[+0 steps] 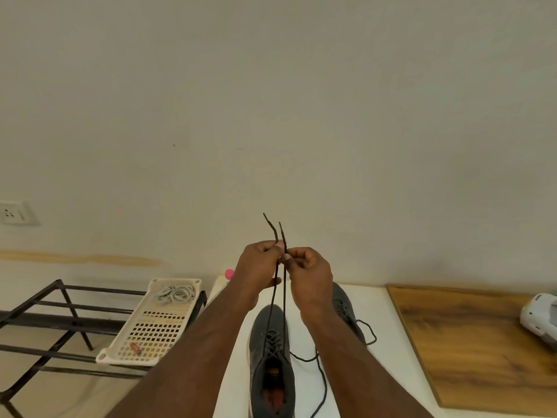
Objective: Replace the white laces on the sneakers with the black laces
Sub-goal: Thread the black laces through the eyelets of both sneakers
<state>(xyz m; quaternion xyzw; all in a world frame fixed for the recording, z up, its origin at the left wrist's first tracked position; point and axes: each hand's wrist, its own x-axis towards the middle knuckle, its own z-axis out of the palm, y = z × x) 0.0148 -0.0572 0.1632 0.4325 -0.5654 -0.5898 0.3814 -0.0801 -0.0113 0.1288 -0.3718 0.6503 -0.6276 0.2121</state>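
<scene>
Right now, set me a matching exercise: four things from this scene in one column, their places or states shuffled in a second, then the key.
1. black lace ends
2. white laces
3. near sneaker
4. white device

A. on the wooden board
B. coiled in the cream tray
C. pinched in both hands, pointing up
D. on the white table, black lace threaded

Pairs: 1-C, 2-B, 3-D, 4-A

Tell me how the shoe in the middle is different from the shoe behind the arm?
The near shoe shows whole, and both hands, left hand and right hand, hold its black lace ends up high. The far shoe is half hidden by the arm, and its lace lies loose on the white table. Both shoes are dark grey with black laces.
</scene>
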